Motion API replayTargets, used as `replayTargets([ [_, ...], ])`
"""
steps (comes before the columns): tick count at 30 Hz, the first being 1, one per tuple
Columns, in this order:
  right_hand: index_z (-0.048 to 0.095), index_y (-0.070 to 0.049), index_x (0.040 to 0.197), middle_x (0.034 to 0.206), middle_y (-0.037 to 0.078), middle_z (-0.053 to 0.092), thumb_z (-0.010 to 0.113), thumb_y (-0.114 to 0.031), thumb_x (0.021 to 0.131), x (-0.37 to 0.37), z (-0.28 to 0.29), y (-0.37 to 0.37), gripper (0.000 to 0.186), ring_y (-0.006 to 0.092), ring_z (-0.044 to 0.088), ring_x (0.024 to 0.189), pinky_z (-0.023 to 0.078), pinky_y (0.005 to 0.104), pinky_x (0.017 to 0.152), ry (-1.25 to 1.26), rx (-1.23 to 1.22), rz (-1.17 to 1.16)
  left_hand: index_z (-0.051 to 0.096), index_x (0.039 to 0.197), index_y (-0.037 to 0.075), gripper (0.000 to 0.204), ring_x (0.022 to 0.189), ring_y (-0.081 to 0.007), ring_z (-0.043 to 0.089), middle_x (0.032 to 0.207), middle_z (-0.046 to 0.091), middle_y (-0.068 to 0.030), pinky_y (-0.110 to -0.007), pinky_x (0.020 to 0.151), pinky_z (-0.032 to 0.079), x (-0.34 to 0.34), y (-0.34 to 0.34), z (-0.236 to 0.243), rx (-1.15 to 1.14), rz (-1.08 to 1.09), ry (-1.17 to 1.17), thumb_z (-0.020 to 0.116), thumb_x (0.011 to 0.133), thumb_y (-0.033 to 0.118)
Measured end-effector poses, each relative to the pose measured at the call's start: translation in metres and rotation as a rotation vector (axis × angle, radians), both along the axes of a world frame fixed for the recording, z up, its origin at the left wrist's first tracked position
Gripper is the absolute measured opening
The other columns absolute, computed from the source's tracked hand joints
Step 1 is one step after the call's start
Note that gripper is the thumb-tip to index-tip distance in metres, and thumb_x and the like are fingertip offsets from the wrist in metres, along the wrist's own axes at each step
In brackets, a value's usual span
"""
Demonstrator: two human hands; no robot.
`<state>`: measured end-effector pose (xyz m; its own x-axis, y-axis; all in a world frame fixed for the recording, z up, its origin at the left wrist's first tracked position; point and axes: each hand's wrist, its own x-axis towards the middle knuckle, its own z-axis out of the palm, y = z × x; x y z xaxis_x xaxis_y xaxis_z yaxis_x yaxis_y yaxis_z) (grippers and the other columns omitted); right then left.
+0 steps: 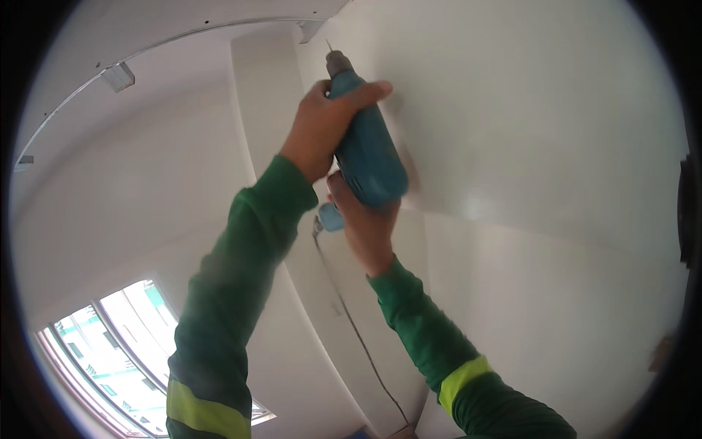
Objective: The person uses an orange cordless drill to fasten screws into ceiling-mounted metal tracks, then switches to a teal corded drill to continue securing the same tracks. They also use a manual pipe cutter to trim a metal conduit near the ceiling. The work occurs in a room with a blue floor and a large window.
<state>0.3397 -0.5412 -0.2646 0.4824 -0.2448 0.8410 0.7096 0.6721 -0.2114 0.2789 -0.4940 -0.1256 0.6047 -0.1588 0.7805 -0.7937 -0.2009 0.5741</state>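
Both arms raised overhead, left reaching higher. Left hand (318,128): curled around the front of the blue drill (376,157), behind the chuck (338,64), thumb laid across the casing. Right hand (369,227): lower, closed around the handle under the rear end; trigger finger hidden. Drill: held in both hands, tilted, bit (329,45) upward near the ceiling bracket (312,30); contact cannot be told. Cord (358,333) hangs from the handle base.
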Motion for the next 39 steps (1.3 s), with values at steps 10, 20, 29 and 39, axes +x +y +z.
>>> replayTargets([
  [10, 0.065, -0.003, 0.117, 0.098, 0.004, 0.069, 0.077, -0.002, 0.089, 0.053, 0.082, 0.013, 0.030, 0.0141, 0.067, 0.082, 0.055, 0.0330, 0.066, -0.128, 0.198, 0.227, 0.054, 0.130, -0.011, 0.087, 0.093, -0.0222, 0.070, 0.107, 0.063, -0.0146, -0.034, 0.080, 0.063, 0.058, -0.007, 0.062, 0.041, 0.017, -0.037, 0.091, 0.081, 0.050],
  [20, 0.063, -0.004, 0.118, 0.101, 0.003, 0.068, 0.079, -0.004, 0.086, 0.067, 0.103, 0.033, 0.036, 0.0145, 0.067, 0.083, 0.055, 0.0338, 0.066, -0.120, 0.236, 0.259, 0.057, 0.128, -0.009, 0.079, 0.086, -0.0230, 0.073, 0.107, 0.066, -0.0161, -0.035, 0.076, 0.065, 0.068, 0.002, 0.083, 0.106, 0.041, 0.003, 0.092, 0.082, 0.043],
  [29, 0.056, -0.001, 0.118, 0.096, 0.006, 0.064, 0.074, -0.001, 0.084, 0.072, 0.104, 0.033, 0.038, 0.0142, 0.064, 0.071, 0.056, 0.0309, 0.062, -0.129, 0.244, 0.264, 0.056, 0.129, -0.010, 0.076, 0.088, -0.0239, 0.073, 0.108, 0.066, -0.0165, -0.038, 0.080, 0.066, 0.073, 0.003, 0.087, 0.106, 0.039, 0.043, 0.092, 0.082, 0.038],
  [39, 0.065, -0.001, 0.103, 0.089, 0.005, 0.068, 0.072, 0.001, 0.087, 0.078, 0.104, 0.043, 0.018, 0.0162, 0.066, 0.073, 0.054, 0.0338, 0.064, -0.125, 0.257, 0.278, 0.058, 0.128, -0.012, 0.075, 0.086, -0.0251, 0.074, 0.107, 0.069, -0.0190, -0.038, 0.079, 0.066, 0.081, 0.007, 0.088, 0.114, 0.127, 0.016, 0.089, 0.083, 0.039],
])
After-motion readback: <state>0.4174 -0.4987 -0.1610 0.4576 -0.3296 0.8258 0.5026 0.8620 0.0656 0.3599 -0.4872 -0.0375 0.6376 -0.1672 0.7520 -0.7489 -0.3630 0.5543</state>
